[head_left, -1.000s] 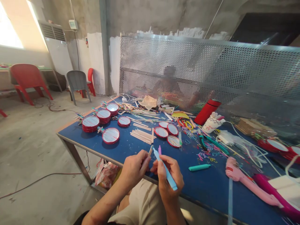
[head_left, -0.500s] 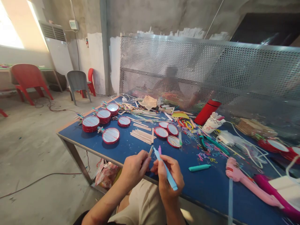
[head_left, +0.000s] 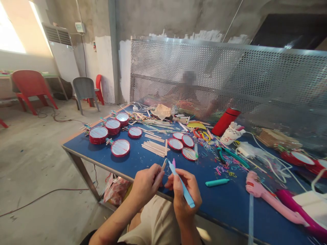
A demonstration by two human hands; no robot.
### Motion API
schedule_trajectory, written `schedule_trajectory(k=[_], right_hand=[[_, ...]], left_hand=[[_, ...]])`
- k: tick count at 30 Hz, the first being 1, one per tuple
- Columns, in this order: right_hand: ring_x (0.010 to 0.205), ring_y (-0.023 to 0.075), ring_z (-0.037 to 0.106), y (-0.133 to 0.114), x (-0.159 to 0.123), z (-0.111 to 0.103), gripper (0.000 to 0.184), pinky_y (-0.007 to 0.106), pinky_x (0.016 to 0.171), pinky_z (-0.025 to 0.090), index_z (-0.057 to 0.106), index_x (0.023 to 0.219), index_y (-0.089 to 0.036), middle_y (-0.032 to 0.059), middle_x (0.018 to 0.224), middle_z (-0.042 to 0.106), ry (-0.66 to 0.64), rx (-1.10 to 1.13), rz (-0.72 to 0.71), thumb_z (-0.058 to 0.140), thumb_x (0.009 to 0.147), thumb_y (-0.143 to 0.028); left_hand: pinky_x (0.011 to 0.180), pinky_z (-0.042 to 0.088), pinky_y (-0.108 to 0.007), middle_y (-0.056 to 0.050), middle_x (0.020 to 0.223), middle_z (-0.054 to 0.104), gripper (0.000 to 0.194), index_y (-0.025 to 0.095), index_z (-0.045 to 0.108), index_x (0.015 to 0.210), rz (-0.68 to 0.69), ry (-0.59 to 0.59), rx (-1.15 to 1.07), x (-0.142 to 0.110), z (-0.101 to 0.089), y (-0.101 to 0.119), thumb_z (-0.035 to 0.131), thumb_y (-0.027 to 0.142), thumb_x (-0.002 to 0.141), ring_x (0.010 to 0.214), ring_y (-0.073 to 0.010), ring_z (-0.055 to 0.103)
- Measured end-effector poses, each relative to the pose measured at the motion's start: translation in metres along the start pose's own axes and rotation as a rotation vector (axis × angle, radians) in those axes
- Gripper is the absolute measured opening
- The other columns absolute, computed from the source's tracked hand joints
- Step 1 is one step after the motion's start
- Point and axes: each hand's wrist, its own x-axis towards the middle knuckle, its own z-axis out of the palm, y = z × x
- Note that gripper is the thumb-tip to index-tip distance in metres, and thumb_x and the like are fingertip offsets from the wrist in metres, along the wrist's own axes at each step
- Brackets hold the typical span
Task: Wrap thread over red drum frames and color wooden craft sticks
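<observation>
At the table's near edge, my left hand is closed on a wooden craft stick, whose upper end points up and away from me. My right hand grips a light blue marker, its tip beside the top of the stick; whether the two touch, I cannot tell. A pink-purple pen tip shows just beyond my right fingers, the rest hidden. To the right lies a teal marker. Several craft sticks are laid side by side beyond my hands.
Red-rimmed round pieces sit left on the blue table, with more near the middle. Rightward are a pink glue gun, teal-handled pliers, a red bottle and a paper cup. A perforated metal panel stands behind.
The light blue marker has tilted slightly, its back end moving a little right and down with my right hand. My left hand and the stick look almost unmoved.
</observation>
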Motion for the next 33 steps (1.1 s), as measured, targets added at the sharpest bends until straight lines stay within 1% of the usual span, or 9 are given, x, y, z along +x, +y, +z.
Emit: schedule_trajectory(k=[2, 6, 12, 17, 22, 28, 33], right_hand=[[0.05, 0.0118, 0.065, -0.0012, 0.0005, 0.0009, 0.012, 0.022, 0.047, 0.056, 0.065, 0.103, -0.019, -0.0012, 0.072, 0.068, 0.005, 0.02, -0.005, 0.059, 0.095, -0.026], [0.051, 0.0117, 0.065, -0.0015, 0.0002, 0.0005, 0.011, 0.022, 0.049, 0.057, 0.066, 0.103, -0.02, -0.0023, 0.07, 0.068, -0.038, 0.037, -0.031, 0.059, 0.095, -0.023], [0.052, 0.0115, 0.065, -0.0024, -0.0008, -0.0007, 0.011, 0.022, 0.049, 0.056, 0.064, 0.104, -0.021, -0.0026, 0.072, 0.068, -0.014, 0.021, 0.006, 0.058, 0.096, -0.024], [0.051, 0.0122, 0.065, -0.004, 0.0003, -0.0001, 0.012, 0.023, 0.05, 0.057, 0.065, 0.103, -0.019, -0.0015, 0.07, 0.068, -0.049, 0.002, 0.001, 0.059, 0.095, -0.025], [0.051, 0.0126, 0.065, -0.0039, 0.0006, 0.0, 0.013, 0.024, 0.048, 0.057, 0.065, 0.102, -0.019, -0.0018, 0.069, 0.067, -0.016, 0.003, 0.01, 0.057, 0.096, -0.027], [0.05, 0.0121, 0.065, -0.005, 0.001, -0.0011, 0.011, 0.023, 0.049, 0.056, 0.065, 0.102, -0.02, -0.0023, 0.07, 0.068, -0.047, 0.0, -0.016, 0.059, 0.094, -0.025], [0.051, 0.012, 0.065, -0.0059, 0.0006, -0.0003, 0.012, 0.022, 0.048, 0.056, 0.064, 0.103, -0.02, -0.0025, 0.069, 0.067, -0.007, 0.02, 0.013, 0.057, 0.096, -0.026]], left_hand=[[0.056, 0.041, -0.022, 0.002, 0.061, 0.071, 0.022, 0.024, 0.052, 0.079, 0.006, 0.005, -0.003, 0.0, -0.0002, 0.0, 0.041, 0.028, 0.097, 0.054, -0.0146, 0.065], [0.057, 0.042, -0.021, 0.002, 0.062, 0.072, 0.023, 0.024, 0.051, 0.078, 0.0, 0.001, -0.016, 0.0, -0.0012, 0.001, 0.04, 0.028, 0.097, 0.055, -0.0147, 0.067], [0.057, 0.042, -0.023, 0.001, 0.063, 0.071, 0.023, 0.024, 0.052, 0.078, -0.007, -0.002, -0.01, -0.0002, -0.0023, 0.0024, 0.04, 0.028, 0.097, 0.056, -0.0159, 0.067], [0.058, 0.043, -0.022, 0.002, 0.062, 0.071, 0.022, 0.024, 0.053, 0.079, -0.015, -0.007, -0.024, -0.0004, -0.0018, 0.0017, 0.041, 0.029, 0.098, 0.056, -0.0151, 0.068], [0.058, 0.042, -0.022, 0.002, 0.062, 0.071, 0.022, 0.024, 0.052, 0.079, -0.004, -0.006, -0.012, -0.0006, -0.002, 0.0013, 0.041, 0.028, 0.098, 0.056, -0.0149, 0.067], [0.057, 0.042, -0.022, 0.002, 0.062, 0.071, 0.021, 0.023, 0.052, 0.08, 0.008, -0.005, -0.009, -0.0005, -0.002, 0.0015, 0.041, 0.027, 0.098, 0.056, -0.0151, 0.067], [0.057, 0.042, -0.022, 0.001, 0.062, 0.07, 0.022, 0.023, 0.052, 0.079, 0.007, -0.005, -0.001, 0.0001, -0.0025, 0.0027, 0.04, 0.027, 0.098, 0.055, -0.0152, 0.066]])
